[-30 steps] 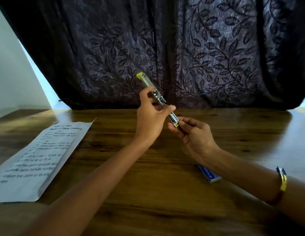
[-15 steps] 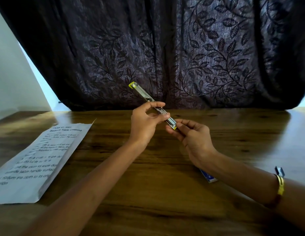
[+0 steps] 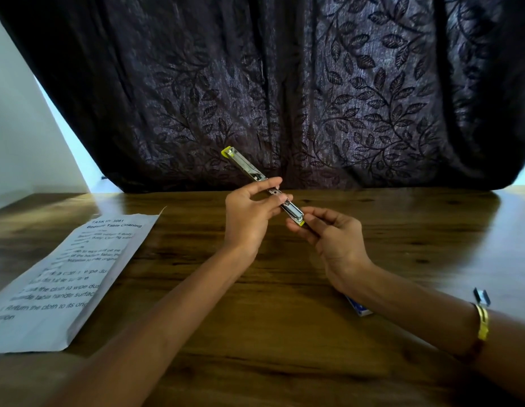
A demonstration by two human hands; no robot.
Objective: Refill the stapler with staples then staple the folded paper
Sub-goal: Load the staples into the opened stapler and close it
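Observation:
The stapler, metal with yellow ends, is swung fully open into one long bar that slants from upper left to lower right above the table. My left hand pinches its middle between thumb and fingers. My right hand holds the near yellow end at its fingertips. The folded paper, white with printed text, lies flat on the table at the left. A blue staple box peeks out from under my right forearm. A short strip of staples lies by my right wrist.
The wooden table stretches across the view. A dark curtain with a leaf pattern hangs behind its far edge. A yellow band sits on my right wrist.
The opened stapler has tipped lower and flatter, its far yellow end dropping toward the table. My left fingers have slid along its middle. My right hand stays at the near end.

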